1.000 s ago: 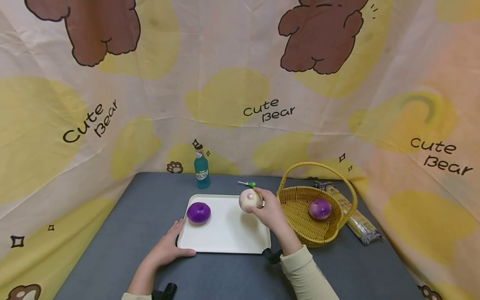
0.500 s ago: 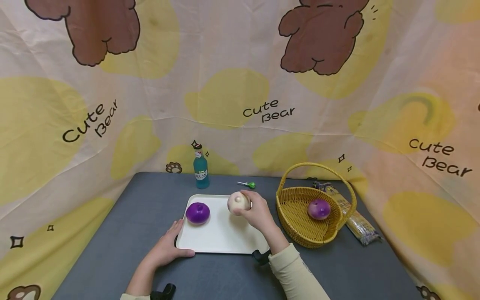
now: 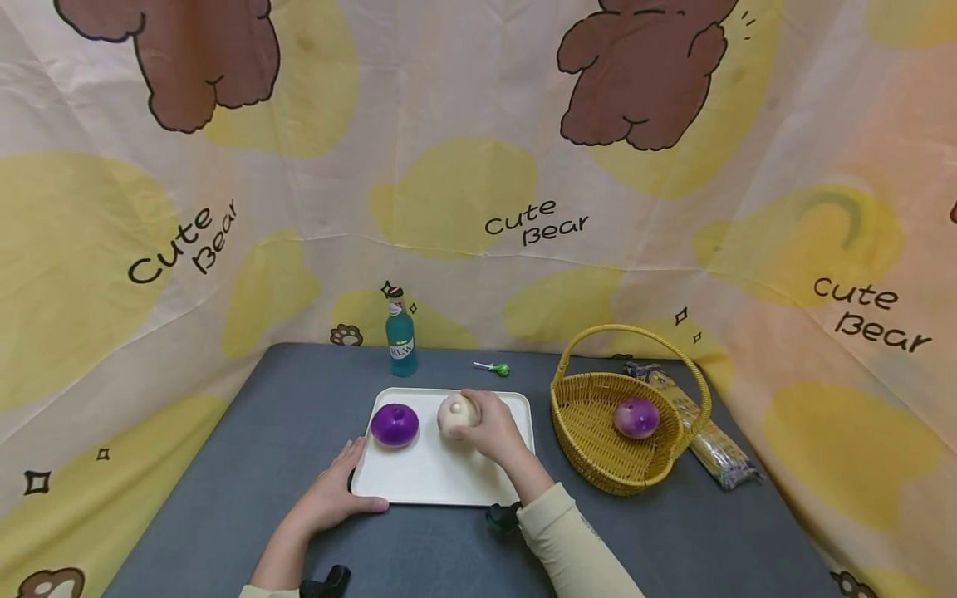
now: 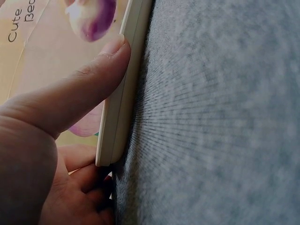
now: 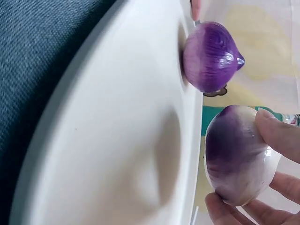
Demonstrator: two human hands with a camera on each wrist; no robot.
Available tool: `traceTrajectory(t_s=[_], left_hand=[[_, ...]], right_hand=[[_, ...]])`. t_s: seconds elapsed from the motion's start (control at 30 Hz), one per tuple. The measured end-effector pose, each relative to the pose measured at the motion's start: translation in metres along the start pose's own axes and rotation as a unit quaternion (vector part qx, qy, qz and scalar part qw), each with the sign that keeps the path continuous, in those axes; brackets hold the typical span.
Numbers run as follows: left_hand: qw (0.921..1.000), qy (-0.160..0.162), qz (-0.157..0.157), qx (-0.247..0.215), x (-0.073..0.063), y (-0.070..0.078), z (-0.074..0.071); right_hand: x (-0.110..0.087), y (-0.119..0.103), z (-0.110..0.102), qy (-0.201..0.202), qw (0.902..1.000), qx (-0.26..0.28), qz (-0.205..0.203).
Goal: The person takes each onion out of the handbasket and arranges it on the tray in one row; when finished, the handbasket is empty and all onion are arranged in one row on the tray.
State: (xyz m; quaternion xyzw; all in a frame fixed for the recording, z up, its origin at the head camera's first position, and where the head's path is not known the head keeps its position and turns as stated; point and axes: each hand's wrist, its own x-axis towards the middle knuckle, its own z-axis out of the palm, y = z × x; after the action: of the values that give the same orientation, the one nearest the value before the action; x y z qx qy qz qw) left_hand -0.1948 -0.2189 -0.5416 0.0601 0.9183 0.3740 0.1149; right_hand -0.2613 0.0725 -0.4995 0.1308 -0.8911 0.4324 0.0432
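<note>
Leftward over the rectangular white tray (image 3: 422, 477) moved a round white-and-purple onion (image 3: 452, 415), right hand (image 3: 492, 430) pinching it, left hand (image 3: 336, 490) straight-fingered.

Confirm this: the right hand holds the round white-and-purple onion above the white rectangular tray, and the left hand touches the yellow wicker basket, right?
No: the left hand touches the white rectangular tray at its near-left corner, as the head view shows. The rest stands.
</note>
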Motion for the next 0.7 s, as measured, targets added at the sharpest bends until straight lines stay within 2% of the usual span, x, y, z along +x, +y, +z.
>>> traceTrajectory(t_s=[0.43, 0.7], left_hand=[[1.0, -0.004, -0.003, 0.001, 0.0, 0.001, 0.0], [1.0, -0.006, -0.007, 0.001, 0.001, 0.001, 0.001]], right_hand=[[0.003, 0.005, 0.023, -0.021, 0.9996, -0.02, 0.002], [0.002, 0.004, 0.026, -0.032, 0.9992, -0.022, 0.007]])
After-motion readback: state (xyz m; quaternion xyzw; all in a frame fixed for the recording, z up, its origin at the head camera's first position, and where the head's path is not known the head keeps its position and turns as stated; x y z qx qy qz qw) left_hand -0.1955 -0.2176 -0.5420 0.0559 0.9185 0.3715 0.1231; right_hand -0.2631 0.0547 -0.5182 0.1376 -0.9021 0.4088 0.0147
